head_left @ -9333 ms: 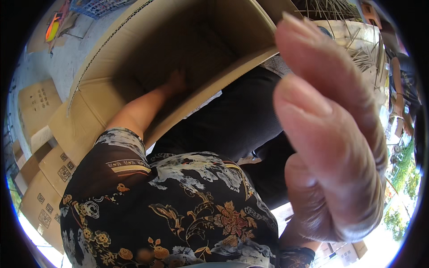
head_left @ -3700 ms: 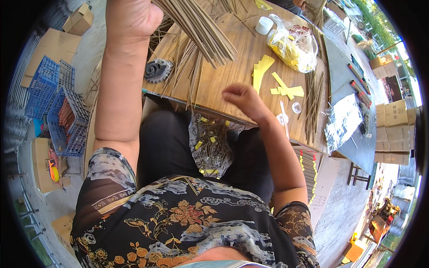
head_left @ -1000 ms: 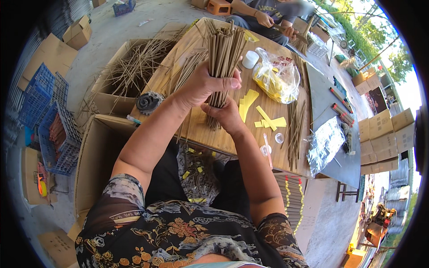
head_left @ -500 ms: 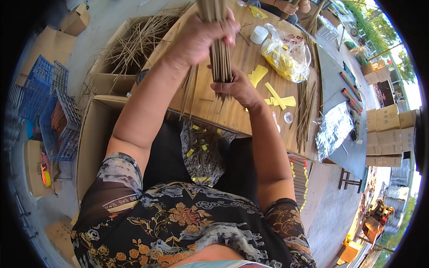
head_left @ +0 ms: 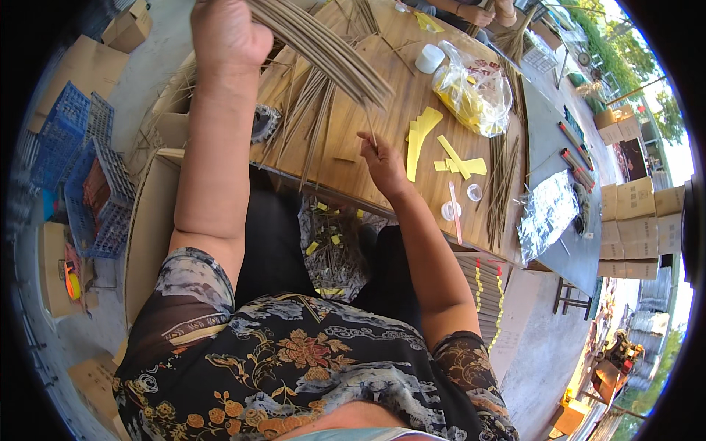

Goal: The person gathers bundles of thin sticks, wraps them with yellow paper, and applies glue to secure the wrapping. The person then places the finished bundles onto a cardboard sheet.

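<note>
My left hand [head_left: 232, 35] is closed around a bundle of thin brown sticks [head_left: 331, 55], lifted over the left side of the wooden table [head_left: 401, 209]. The bundle slants down to the right, its free ends above the tabletop. Below those ends, my right hand [head_left: 384, 165] pinches one thin stick [head_left: 371, 123] between thumb and fingers. This stick reaches up to the bundle's tips. Loose sticks [head_left: 305, 110] lie scattered on the table under the bundle. Yellow paper strips [head_left: 421, 140] lie to the right of my right hand.
A clear plastic bag with yellow contents [head_left: 474, 99] and a white round container [head_left: 429, 59] stand farther back. More sticks [head_left: 502, 180] lie along the table's right side, near crumpled foil [head_left: 548, 220]. Blue crates [head_left: 70, 140] stand at left. Another person's hands [head_left: 485, 13] show at the far edge.
The left hand has swung left with the bundle, which has tipped from upright to slanting. My right hand has come off the bundle's lower end and now pinches a single stick.
</note>
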Tool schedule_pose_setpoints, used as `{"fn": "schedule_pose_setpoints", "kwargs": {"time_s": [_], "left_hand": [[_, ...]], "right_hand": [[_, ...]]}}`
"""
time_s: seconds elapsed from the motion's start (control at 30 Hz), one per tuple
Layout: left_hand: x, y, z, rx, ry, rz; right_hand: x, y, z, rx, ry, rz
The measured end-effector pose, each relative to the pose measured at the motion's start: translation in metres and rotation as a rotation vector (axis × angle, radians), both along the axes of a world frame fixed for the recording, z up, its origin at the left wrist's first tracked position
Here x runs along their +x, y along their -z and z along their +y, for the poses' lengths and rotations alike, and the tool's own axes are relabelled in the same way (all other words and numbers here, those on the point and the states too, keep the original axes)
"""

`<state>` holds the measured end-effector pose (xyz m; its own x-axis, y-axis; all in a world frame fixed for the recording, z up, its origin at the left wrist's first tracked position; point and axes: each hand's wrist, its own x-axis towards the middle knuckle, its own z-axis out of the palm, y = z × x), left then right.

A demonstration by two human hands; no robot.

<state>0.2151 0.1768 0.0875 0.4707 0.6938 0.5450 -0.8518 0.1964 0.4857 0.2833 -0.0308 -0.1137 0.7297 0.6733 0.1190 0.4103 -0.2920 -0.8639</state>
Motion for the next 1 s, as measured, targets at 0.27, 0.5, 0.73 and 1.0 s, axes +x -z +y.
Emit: {"fn": "schedule_pose_setpoints", "kwargs": {"time_s": [0.27,0.5,0.73,1.0], "left_hand": [[-0.048,0.025,0.021,-0.429,-0.287,-0.111],[-0.083,0.061,0.057,-0.730,-0.066,-0.268],[-0.090,0.063,0.067,-0.588,0.362,-0.126],[-0.054,0.079,0.047,-0.626,0.044,0.228]], "right_hand": [[-0.014,0.000,0.004,-0.395,-0.052,-0.342],[0.020,-0.022,-0.017,-0.450,0.142,0.327],[0.083,-0.140,0.088,-0.095,-0.237,0.249],[-0.014,-0.188,0.113,0.163,-0.595,-0.675]]}}
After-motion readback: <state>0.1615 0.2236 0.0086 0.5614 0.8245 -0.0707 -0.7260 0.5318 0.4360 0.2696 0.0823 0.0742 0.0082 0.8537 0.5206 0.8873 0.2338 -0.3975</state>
